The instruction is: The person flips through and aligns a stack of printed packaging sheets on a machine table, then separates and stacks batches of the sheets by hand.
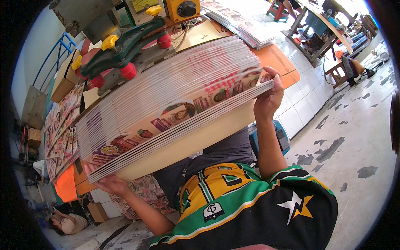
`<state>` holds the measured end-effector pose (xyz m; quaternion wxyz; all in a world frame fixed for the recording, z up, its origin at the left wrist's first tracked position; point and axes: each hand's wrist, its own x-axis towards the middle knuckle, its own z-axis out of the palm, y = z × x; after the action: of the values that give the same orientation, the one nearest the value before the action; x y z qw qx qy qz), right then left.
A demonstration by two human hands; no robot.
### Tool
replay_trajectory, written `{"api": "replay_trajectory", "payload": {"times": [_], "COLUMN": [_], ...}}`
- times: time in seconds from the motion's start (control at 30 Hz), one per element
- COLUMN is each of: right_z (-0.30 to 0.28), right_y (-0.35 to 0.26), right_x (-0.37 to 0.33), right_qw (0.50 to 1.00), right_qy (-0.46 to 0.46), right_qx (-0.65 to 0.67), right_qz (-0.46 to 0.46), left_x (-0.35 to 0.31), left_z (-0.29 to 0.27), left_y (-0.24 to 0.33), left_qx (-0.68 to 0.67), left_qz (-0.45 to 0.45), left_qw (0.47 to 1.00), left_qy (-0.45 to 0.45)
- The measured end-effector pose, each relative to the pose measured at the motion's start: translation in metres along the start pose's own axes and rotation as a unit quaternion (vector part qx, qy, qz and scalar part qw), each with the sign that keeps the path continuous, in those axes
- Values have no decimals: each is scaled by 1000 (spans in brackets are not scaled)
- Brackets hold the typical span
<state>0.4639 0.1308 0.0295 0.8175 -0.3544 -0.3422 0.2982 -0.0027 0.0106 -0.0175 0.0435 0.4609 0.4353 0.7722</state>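
Head view: the stack point(166, 110) of printed sheets spreads across the middle of the frame, its layers fanned toward the upper part, its near edge slanting from lower left to upper right. As I judge it, the main risk is slippage: with support seen only at the near corners, uneven pressure could let the fanned layers slide out of line or the middle sag. Pushed too far toward upper left, the far edge could catch the red feet point(128, 71) under the green bracket point(125, 48) and crease.

The right hand point(268, 98) has its grip closed on the right corner, thumb over the top and fingers around the edge, apart only by the thickness held there. The left hand point(111, 184) is clamped at the lower-left corner, palm beneath, fingertips partly hidden. Below the near edge shows a cream panel point(187, 143); the counter point(279, 62) shows at upper right.
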Motion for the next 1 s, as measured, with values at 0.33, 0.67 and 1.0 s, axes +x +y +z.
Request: {"api": "replay_trajectory", "payload": {"times": [0.33,0.67,1.0], "right_z": [-6,0,-3], "right_y": [3,-9,-2], "right_x": [3,8,14], "right_qw": [998,996,997], "right_qy": [-38,-76,-55], "right_qx": [-15,-39,-37], "right_qz": [-43,28,47], "left_x": [1,-2,-8], "left_z": [0,-15,-34], "left_y": [0,-13,-25], "left_qx": [26,1,-41], "left_qz": [18,0,-25], "left_qw": [999,1000,999], "left_qy": [-16,-14,9]}}
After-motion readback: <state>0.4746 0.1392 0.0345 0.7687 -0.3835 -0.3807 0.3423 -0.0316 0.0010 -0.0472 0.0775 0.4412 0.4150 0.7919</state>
